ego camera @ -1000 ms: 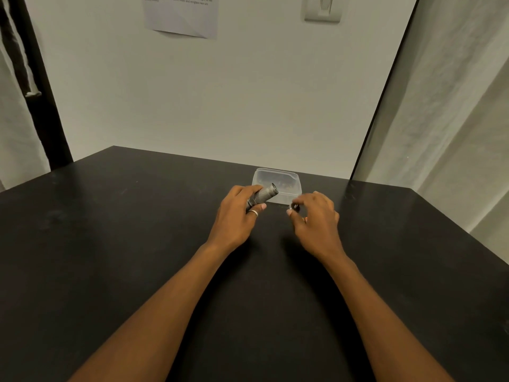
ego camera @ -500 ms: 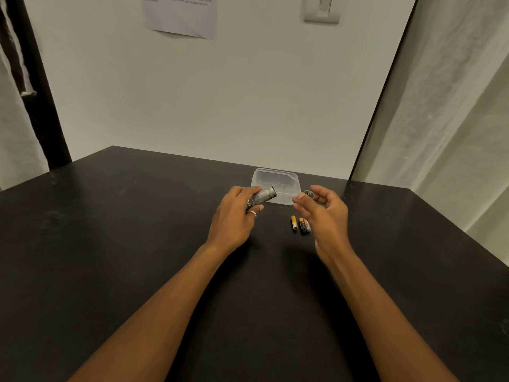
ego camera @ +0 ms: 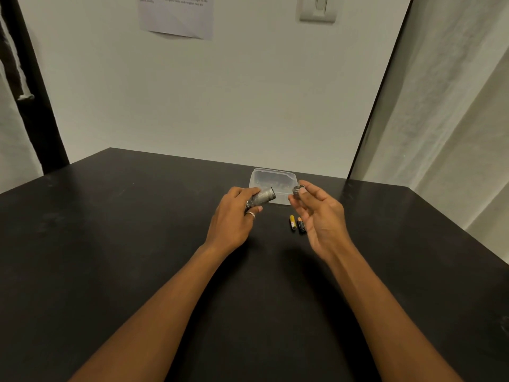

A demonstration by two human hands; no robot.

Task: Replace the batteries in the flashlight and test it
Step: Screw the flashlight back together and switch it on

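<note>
Your left grip (ego camera: 234, 219) clasps the opened flashlight (ego camera: 263, 196) above the surface (ego camera: 137, 244), your right grip (ego camera: 322, 216) pinches its cap (ego camera: 298, 190), two batteries (ego camera: 297, 223) lie loose nearby; loading, capping and testing seem left.

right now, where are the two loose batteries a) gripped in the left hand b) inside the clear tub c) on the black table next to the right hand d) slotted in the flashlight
C: the batteries lie on the table beside the right hand, nearer than the tub; the left hand grips only the flashlight body, and the right hand pinches the cap.
</note>
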